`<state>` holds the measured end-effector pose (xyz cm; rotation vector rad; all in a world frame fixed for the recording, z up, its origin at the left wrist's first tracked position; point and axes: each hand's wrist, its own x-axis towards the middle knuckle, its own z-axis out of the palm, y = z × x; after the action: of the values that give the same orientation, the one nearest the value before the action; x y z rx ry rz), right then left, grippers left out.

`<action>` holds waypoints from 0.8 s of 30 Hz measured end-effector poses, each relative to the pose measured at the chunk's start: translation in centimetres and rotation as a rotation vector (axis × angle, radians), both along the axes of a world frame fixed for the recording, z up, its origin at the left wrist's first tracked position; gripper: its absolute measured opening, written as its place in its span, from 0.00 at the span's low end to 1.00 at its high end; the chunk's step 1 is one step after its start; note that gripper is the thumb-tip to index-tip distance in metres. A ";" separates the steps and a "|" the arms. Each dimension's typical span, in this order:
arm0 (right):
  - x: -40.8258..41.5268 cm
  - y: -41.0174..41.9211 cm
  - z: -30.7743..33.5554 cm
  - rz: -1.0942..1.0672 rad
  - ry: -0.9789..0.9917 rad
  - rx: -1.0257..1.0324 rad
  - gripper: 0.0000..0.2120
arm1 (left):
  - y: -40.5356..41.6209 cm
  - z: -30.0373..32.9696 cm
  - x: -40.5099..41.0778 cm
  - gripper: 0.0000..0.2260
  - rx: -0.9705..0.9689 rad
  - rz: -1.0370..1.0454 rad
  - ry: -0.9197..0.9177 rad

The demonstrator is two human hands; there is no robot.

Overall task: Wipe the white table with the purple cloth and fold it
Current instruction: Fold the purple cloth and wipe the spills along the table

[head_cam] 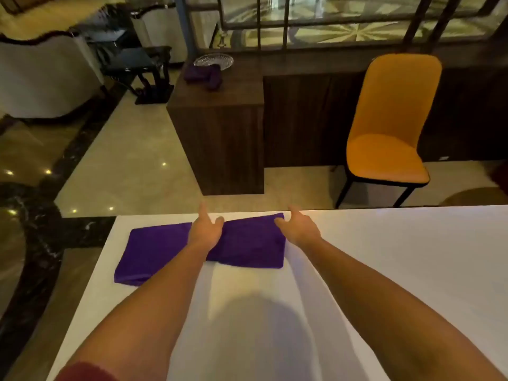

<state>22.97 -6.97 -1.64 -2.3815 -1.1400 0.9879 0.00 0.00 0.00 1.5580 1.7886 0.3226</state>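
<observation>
The purple cloth (154, 251) lies flat on the white table (398, 257) near its far left corner, folded into a long strip with a fold line near the middle. My left hand (204, 229) rests on the cloth's middle, fingers spread and pointing away from me. My right hand (298, 226) is at the cloth's far right corner, fingers apart, thumb touching the cloth edge. Neither hand grips anything.
An orange chair (390, 127) stands beyond the table's far edge on the right. A dark wooden cabinet (220, 138) stands straight ahead, with a glass dish (213, 60) and more purple cloths (204, 74) on top. Polished floor lies to the left.
</observation>
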 end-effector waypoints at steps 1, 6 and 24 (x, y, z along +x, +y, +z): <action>-0.5 0.2 -0.6 0.015 0.003 -0.023 0.32 | 0.2 -0.6 0.2 0.32 -0.014 -0.005 0.017; -1.9 0.6 -2.7 -0.096 0.115 0.030 0.32 | -0.4 -2.8 0.8 0.37 -0.058 0.016 0.159; -2.7 -10.1 10.0 -0.047 0.624 0.483 0.18 | -9.5 8.0 -4.8 0.07 -0.151 0.182 -0.779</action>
<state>20.23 -17.05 8.40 -1.5560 -0.9341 1.1622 -4.80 -9.48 8.01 0.9617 1.2883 0.7459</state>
